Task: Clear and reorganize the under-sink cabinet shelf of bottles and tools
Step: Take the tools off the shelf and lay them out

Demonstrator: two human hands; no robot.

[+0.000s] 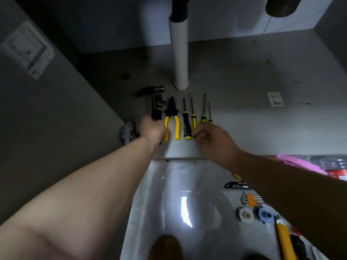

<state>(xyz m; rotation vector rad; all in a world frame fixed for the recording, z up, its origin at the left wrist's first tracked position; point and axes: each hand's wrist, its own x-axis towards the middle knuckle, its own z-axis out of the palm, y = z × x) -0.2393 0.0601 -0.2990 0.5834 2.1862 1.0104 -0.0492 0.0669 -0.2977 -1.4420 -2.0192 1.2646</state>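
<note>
A row of tools lies on the grey cabinet shelf [244, 91]: a hammer [150, 91], an adjustable wrench [159, 106], yellow-handled pliers [171, 117] and several black-and-yellow screwdrivers [187, 126]. My left hand [152, 130] grips the black handles of the hammer and wrench at the row's left end. My right hand [212, 139] hovers over the screwdriver handles, its fingertips pinching the butt end of one screwdriver [193, 121]. That handle is mostly hidden under the fingers.
A white drain pipe [179, 53] rises from the shelf just behind the tools. A metal fitting [127, 134] lies at the left wall. On the floor at right lie hex keys [251, 199], tape rolls [246, 214], a yellow utility knife [283, 239] and a pink item [300, 164].
</note>
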